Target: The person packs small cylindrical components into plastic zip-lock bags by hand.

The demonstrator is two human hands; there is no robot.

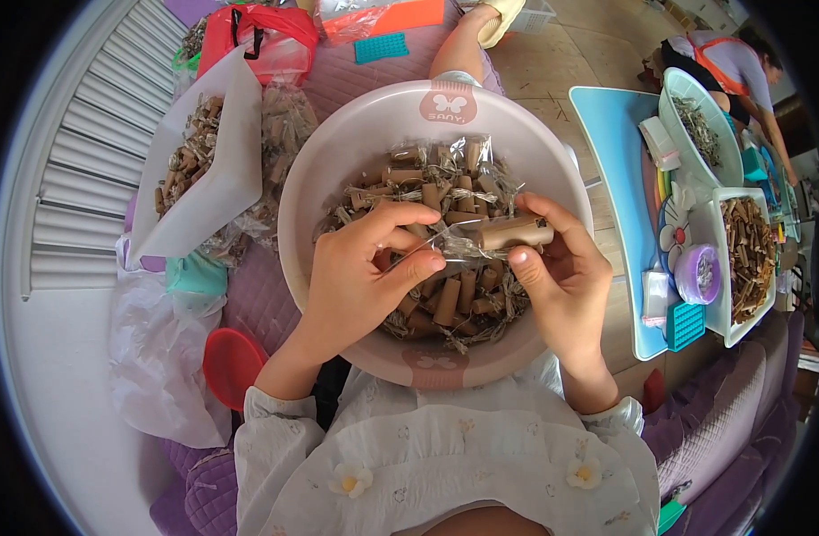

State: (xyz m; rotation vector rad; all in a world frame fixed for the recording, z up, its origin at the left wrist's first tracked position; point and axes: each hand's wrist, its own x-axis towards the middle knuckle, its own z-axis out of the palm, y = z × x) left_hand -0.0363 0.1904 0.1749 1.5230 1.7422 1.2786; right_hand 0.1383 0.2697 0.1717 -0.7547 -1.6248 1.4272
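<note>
A small brown paper tube (pixel 515 234) with pale string lies inside a clear plastic bag (pixel 454 239), held above a big pinkish-white basin (pixel 313 170). My right hand (pixel 566 272) pinches the tube end between thumb and fingers. At the other end, my left hand (pixel 374 268) has its thumb and index finger on the bag's edge; its other fingers are curled and partly hidden. The basin sits in front of my lap. Below my hands it holds many similar brown tubes (pixel 447 300) with string, some in clear bags.
At left stand a white bin (pixel 240 161) of tubes, a red bowl (pixel 226 357) and a white plastic bag (pixel 159 357). A red bag (pixel 280 40) lies farther back. On the right, a blue table (pixel 597 134) carries a tray (pixel 729 335) of brown pieces. Another person (pixel 722 67) bends beyond it.
</note>
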